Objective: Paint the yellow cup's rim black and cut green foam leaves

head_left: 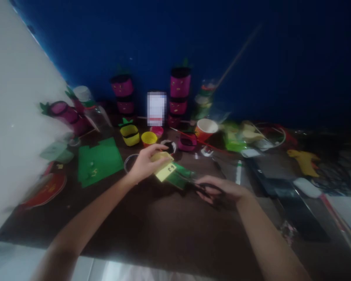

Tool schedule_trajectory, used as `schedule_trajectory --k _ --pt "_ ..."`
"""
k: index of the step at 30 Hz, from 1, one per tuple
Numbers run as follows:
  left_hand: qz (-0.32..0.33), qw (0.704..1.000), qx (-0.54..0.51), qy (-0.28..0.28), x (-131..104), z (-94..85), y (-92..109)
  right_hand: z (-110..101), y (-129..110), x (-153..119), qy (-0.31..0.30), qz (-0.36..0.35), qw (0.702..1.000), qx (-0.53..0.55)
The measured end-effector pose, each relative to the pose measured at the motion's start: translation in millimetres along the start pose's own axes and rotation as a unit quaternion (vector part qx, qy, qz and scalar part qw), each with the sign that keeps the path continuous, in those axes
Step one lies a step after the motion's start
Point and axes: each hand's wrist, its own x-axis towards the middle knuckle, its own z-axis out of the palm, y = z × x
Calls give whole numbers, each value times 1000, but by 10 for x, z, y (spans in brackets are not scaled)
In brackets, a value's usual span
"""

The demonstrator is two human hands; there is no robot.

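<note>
In the middle of the head view my left hand (148, 162) grips a small yellow cup-like piece (164, 169) with a drawn face, tilted above the table. My right hand (216, 189) is wrapped round the handles of dark scissors (204, 189). The blades point left towards the yellow piece. Below and behind them lies a green sheet (177, 180); whether the blades touch it or the yellow piece I cannot tell. The whole picture is blurred.
Purple face containers (179, 86), a yellow pot (130, 134) and a white-and-orange cup (206, 128) line the back. A green sheet with cut edges (99, 162) lies left. A yellow glue gun (304, 160) and a dark flat device (300, 212) are at the right.
</note>
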Motion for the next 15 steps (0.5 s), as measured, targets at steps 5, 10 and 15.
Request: schedule_trajectory --k 5,10,15 --pt "67 994 35 84 -13 33 -26 37 110 -2 27 -34 998 53" --pt "90 987 61 120 -22 38 17 39 177 -16 60 -57 990 113" --pt "81 991 58 87 -48 91 32 71 171 22 40 -56 995 79"
